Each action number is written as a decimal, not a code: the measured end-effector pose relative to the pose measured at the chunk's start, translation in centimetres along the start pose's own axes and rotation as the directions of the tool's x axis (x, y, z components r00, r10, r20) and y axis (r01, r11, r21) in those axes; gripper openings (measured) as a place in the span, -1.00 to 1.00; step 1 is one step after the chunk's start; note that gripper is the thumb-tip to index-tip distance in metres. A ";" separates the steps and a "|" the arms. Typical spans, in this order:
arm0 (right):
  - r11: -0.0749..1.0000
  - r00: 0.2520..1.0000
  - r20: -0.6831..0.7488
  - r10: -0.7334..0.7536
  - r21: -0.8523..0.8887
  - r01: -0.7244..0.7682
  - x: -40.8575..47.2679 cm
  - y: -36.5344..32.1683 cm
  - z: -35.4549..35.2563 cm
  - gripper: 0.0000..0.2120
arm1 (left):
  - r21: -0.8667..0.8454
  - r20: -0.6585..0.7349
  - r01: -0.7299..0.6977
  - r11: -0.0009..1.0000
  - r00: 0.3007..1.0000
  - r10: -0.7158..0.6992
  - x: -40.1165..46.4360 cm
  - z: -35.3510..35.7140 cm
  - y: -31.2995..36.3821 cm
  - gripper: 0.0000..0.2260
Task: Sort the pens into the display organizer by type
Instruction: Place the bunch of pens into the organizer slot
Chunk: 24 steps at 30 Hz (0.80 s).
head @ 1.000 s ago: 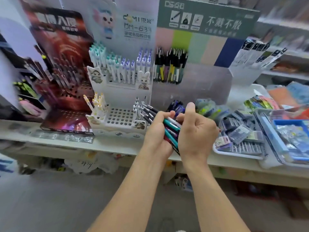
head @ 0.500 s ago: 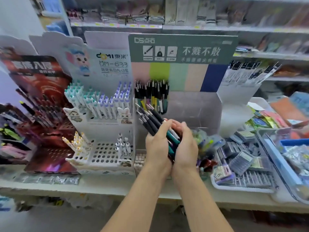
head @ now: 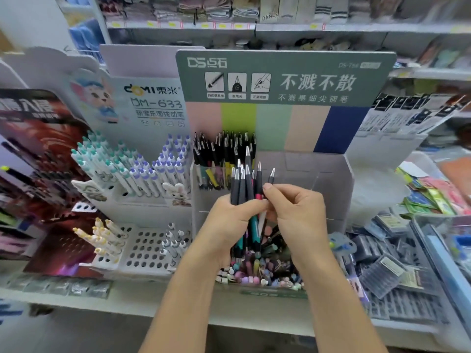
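Bundle of pens (head: 244, 189) standing upright, gripped in left hand (head: 229, 225), right hand (head: 293, 212) fingers (head: 267, 186) pinching one pen. Sitting just behind the fingers: display organizer (head: 341, 179). Better drawing that pen straight up, keeping the rest clamped.

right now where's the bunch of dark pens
In the head view, centre: the left hand grips the bunch of dark pens upright, before the green-headed display organizer; the right hand pinches one.

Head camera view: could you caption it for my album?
Left hand grips black-capped pens; right hand pinches one.
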State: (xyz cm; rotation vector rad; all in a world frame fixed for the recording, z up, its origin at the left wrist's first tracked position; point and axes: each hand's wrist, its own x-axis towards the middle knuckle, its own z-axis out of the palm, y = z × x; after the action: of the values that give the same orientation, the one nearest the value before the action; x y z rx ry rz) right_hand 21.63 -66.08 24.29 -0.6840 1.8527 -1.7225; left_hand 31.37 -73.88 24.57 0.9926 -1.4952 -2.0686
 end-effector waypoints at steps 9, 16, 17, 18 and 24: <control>0.899 0.953 -0.301 0.024 0.425 0.111 3.3 -3.4 0.5 -0.80 | -0.192 -0.170 -0.058 0.980 0.985 0.025 2.4 -1.4 1.6 -0.90; 0.861 0.887 -0.236 -0.398 -0.429 0.272 8.3 -2.6 0.2 -0.83 | -0.247 0.013 0.012 0.969 1.000 -0.009 2.7 -2.7 3.3 -0.78; 0.829 0.896 -0.189 -0.402 -0.491 0.268 9.0 -2.5 0.3 -0.82 | -0.225 0.018 0.003 0.974 1.000 0.002 2.8 -2.8 3.5 -0.76; 0.798 0.908 -0.145 -0.392 -0.544 0.257 9.6 -2.4 0.5 -0.82 | -0.197 0.017 -0.012 0.980 1.000 0.015 2.9 -2.8 3.7 -0.77; 0.808 0.953 -0.111 -0.282 -0.562 0.174 11.3 -0.7 2.0 -0.91 | -0.082 -0.009 -0.103 0.991 0.995 0.103 4.0 -2.7 4.3 -0.78</control>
State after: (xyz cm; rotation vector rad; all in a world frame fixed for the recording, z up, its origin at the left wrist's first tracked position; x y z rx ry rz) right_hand 14.59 -75.17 24.50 -1.0299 2.5319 -1.4217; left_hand 30.28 -79.84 26.84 0.8698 -1.4167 -2.0360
